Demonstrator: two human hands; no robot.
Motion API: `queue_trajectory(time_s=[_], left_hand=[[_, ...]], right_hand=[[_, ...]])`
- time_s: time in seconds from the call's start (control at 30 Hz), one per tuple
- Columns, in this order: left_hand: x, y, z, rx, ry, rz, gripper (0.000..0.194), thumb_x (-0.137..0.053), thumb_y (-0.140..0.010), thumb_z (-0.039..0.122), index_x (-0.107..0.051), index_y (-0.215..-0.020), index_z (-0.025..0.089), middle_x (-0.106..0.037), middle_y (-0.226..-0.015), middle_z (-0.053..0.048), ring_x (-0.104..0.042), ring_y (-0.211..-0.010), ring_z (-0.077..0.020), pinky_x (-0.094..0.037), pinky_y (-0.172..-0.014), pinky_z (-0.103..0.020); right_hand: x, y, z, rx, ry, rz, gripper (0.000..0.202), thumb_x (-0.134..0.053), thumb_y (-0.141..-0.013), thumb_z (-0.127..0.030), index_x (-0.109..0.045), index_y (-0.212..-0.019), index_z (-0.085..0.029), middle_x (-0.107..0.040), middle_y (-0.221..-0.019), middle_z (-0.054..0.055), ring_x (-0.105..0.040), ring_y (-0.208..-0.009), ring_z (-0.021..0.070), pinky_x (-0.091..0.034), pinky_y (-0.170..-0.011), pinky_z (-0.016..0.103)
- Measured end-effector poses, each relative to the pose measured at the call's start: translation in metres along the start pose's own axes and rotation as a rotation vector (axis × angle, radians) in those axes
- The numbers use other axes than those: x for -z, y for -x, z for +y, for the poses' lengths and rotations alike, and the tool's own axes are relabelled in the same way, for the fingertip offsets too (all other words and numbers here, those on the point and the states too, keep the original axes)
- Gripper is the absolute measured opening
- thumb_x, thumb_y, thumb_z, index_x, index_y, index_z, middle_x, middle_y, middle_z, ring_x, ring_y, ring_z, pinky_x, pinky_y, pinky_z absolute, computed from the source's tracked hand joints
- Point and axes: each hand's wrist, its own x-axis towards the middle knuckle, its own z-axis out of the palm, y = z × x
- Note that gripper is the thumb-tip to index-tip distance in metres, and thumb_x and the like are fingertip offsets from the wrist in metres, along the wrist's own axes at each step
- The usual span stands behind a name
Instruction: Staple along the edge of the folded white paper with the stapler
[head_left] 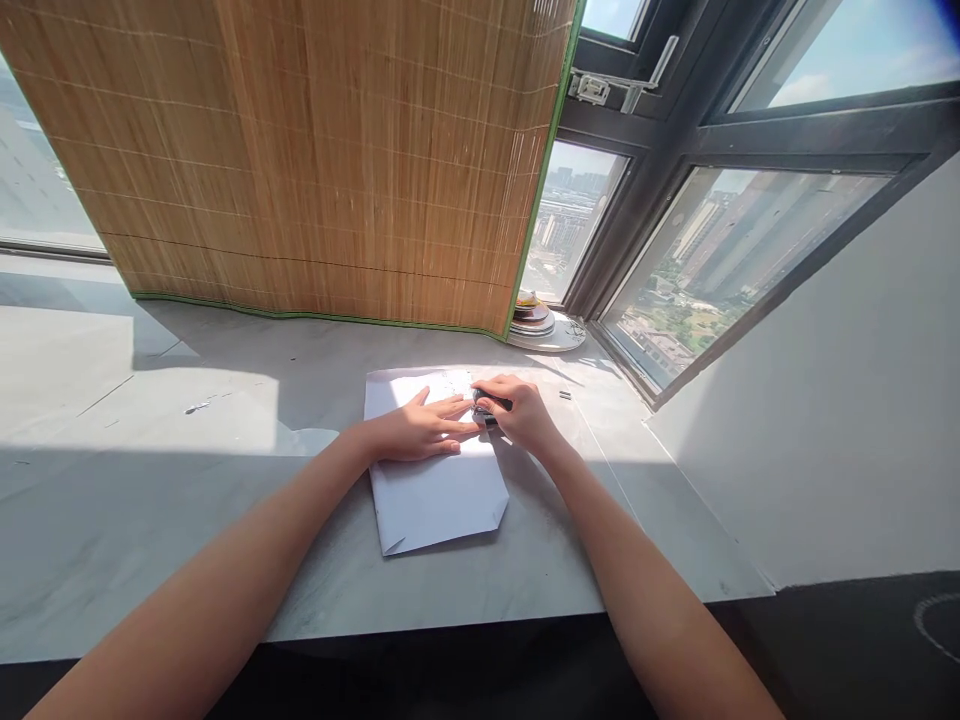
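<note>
A stack of white paper [439, 505] lies on the pale marble-look sill, its bottom corners folded. My left hand [420, 430] rests flat across the paper with its fingers spread, their tips pointing right. At the paper's right edge, my right hand [521, 412] is closed around a small black stapler [487, 400]. The stapler's jaws sit at that edge, close to my left fingertips; whether they are pressed together is hard to see. Two short dark strips that look like staples [565, 395] lie just right of my right hand.
A bamboo blind [322, 170] with green edging hangs down to the sill [172, 540] behind the paper. Stacked plates [536, 325] stand in the far corner by the window. A white wall [840, 400] bounds the right side. A small scrap [197, 407] lies at left.
</note>
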Motion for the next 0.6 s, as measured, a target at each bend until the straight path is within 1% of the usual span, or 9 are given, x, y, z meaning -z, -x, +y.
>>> queue_trajectory(time_s=[0.17, 0.37, 0.6], left_hand=[[0.0032, 0.0017, -0.0007, -0.008, 0.012, 0.006, 0.045, -0.060, -0.103, 0.035, -0.058, -0.143, 0.054, -0.043, -0.166, 0.006, -0.041, -0.154, -0.0280, -0.024, -0.127, -0.062], [0.0036, 0.0019, -0.0007, 0.010, 0.002, -0.053, 0.045, -0.052, -0.106, 0.039, -0.053, -0.148, 0.053, -0.037, -0.169, 0.004, -0.034, -0.157, -0.0290, -0.014, -0.128, -0.066], [0.0027, 0.0013, -0.0009, 0.032, 0.000, -0.079, 0.047, -0.054, -0.105, 0.037, -0.052, -0.150, 0.050, -0.032, -0.171, 0.003, -0.032, -0.158, -0.0282, -0.008, -0.128, -0.068]], right_hand=[[-0.0021, 0.0002, 0.0008, 0.000, 0.025, -0.028, 0.029, -0.063, -0.093, -0.019, -0.080, -0.113, -0.030, -0.076, -0.105, 0.004, -0.066, -0.106, 0.0273, -0.049, -0.100, 0.042], [-0.0054, 0.0002, 0.0032, 0.004, 0.041, -0.032, 0.028, -0.063, -0.093, -0.020, -0.081, -0.112, -0.032, -0.076, -0.106, 0.004, -0.065, -0.105, 0.0280, -0.049, -0.100, 0.043], [-0.0080, 0.0009, -0.0012, 0.002, 0.105, -0.044, 0.028, -0.063, -0.093, -0.018, -0.081, -0.109, -0.033, -0.076, -0.101, 0.003, -0.064, -0.101, 0.0272, -0.046, -0.097, 0.042]])
